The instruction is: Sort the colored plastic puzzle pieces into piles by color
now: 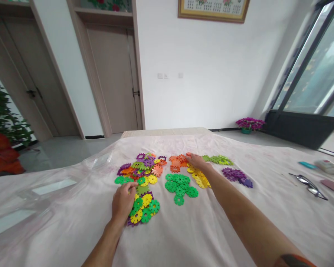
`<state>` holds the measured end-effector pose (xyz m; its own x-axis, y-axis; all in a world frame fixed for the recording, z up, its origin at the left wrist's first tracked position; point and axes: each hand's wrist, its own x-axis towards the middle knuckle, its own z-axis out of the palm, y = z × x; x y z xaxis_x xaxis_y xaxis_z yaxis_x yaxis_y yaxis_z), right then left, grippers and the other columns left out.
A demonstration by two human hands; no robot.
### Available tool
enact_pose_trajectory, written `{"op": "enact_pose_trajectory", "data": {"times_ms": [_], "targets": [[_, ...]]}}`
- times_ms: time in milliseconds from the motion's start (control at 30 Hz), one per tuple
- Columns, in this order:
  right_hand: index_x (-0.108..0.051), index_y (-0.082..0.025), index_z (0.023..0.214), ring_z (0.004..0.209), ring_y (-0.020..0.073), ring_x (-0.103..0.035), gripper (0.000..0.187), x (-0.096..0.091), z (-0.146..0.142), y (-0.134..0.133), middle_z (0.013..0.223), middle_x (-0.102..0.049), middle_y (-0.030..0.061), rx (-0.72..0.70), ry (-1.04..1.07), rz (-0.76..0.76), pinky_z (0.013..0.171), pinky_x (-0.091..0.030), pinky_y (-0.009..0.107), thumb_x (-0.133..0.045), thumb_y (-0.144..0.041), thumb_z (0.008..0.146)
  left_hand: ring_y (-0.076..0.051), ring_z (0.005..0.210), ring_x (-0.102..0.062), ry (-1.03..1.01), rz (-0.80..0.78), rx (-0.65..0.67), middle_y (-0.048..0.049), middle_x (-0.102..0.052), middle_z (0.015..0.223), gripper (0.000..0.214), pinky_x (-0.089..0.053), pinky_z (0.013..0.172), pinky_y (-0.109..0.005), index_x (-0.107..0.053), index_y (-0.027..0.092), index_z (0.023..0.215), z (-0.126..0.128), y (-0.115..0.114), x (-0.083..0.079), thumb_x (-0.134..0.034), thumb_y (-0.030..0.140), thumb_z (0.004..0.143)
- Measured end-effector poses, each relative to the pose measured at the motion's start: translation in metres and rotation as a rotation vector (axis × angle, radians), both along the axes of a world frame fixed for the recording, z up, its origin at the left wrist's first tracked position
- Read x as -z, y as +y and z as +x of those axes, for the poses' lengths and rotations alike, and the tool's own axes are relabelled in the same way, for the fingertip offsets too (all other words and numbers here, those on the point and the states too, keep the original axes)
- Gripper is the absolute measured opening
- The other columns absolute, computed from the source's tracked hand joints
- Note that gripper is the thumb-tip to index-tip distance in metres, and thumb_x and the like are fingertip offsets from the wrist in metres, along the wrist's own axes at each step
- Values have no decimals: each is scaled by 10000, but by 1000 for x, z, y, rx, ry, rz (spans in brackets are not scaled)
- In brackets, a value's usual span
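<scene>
My left hand is at the left side of a mixed pile, its fingers drawn together beside a green notched disc; what they hold, if anything, is hidden. The mixed pile has purple square pieces, yellow discs and more green discs. My right hand reaches forward, its fingertips closed on an orange piece at the edge of a group of orange square pieces. Under my right wrist lie yellow pieces. Green discs are heaped between my hands.
Lime-green pieces and purple pieces lie in groups at the right. Farther right are eyeglasses, a teal object and a pink case. Clear plastic packaging rests at the left on the pale cloth.
</scene>
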<state>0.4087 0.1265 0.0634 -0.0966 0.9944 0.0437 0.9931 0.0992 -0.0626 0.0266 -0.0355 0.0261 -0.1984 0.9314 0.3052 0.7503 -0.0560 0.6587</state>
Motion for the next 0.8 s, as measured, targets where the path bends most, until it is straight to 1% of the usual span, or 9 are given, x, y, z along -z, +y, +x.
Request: {"op": "enact_pose_trajectory", "data": {"times_ms": [100, 200, 267, 333, 400, 467, 600, 700, 800], "targets": [[-544, -193, 1365, 1202, 315, -591, 586, 3, -12, 4, 1321, -607, 180, 30, 55, -34, 998, -442, 414, -344, -593, 986, -214, 1058, -652, -6, -13, 0, -17, -739, 1106, 279, -465, 952, -335, -720, 261, 967, 1, -1, -1, -459, 278, 873], [-449, -213, 1463, 1315, 338, -501, 787, 1, -22, 2, 1485, -469, 181, 29, 116, -74, 1042, -412, 425, -447, -739, 878, -214, 1052, -658, -8, -22, 1, -12, -742, 1106, 277, -475, 930, -331, -725, 267, 964, 1, -1, -2, -465, 289, 872], [-350, -238, 1532, 1415, 379, -368, 963, 0, -28, -2, 1593, -303, 188, 19, 149, -112, 1094, -352, 491, -549, -797, 774, -213, 1052, -661, -3, -22, 6, -9, -744, 1104, 278, -477, 927, -328, -726, 269, 968, 1, -1, -2, -465, 294, 875], [-259, -250, 1574, 1487, 413, -196, 1139, 0, -34, -6, 1648, -141, 190, -4, 151, -145, 1133, -265, 568, -643, -822, 666, -213, 1055, -662, 9, -27, 12, -7, -746, 1104, 278, -475, 932, -328, -727, 270, 968, 1, -1, -2, -464, 296, 879], [-216, -274, 1587, 1509, 424, -87, 1241, 1, -39, -8, 1664, -63, 175, -41, 129, -167, 1142, -198, 624, -697, -830, 587, -215, 1060, -661, 19, -33, 15, -8, -747, 1107, 278, -473, 936, -328, -728, 270, 969, 1, -1, -2, -466, 292, 880], [-235, -306, 1579, 1508, 428, -87, 1234, 3, -41, -7, 1666, -82, 158, -77, 123, -168, 1136, -184, 648, -707, -833, 567, -217, 1061, -660, 24, -37, 14, -11, -748, 1108, 277, -472, 935, -327, -730, 269, 968, 1, -1, -2, -469, 291, 880], [-372, -315, 1519, 1454, 423, -270, 1030, 6, -39, 2, 1613, -273, 156, -82, 133, -86, 1092, -290, 631, -671, -802, 662, -220, 1066, -656, 28, -42, 11, -10, -746, 1113, 274, -472, 937, -329, -730, 272, 970, 0, -1, -1, -471, 298, 884], [-456, -307, 1459, 1392, 381, -389, 848, 8, -36, 8, 1548, -387, 139, -84, 130, -12, 1062, -363, 559, -661, -724, 749, -219, 1069, -657, 35, -49, 15, -12, -745, 1114, 282, -470, 940, -326, -730, 272, 976, -1, 0, 0, -464, 303, 886], [-459, -307, 1452, 1341, 329, -466, 716, 8, -29, 11, 1559, -375, 124, -23, 139, 65, 1028, -412, 474, -593, -665, 846, -218, 1071, -658, 34, -50, 23, -9, -743, 1118, 292, -470, 942, -322, -729, 277, 984, -2, 1, 2, -457, 319, 886]]}}
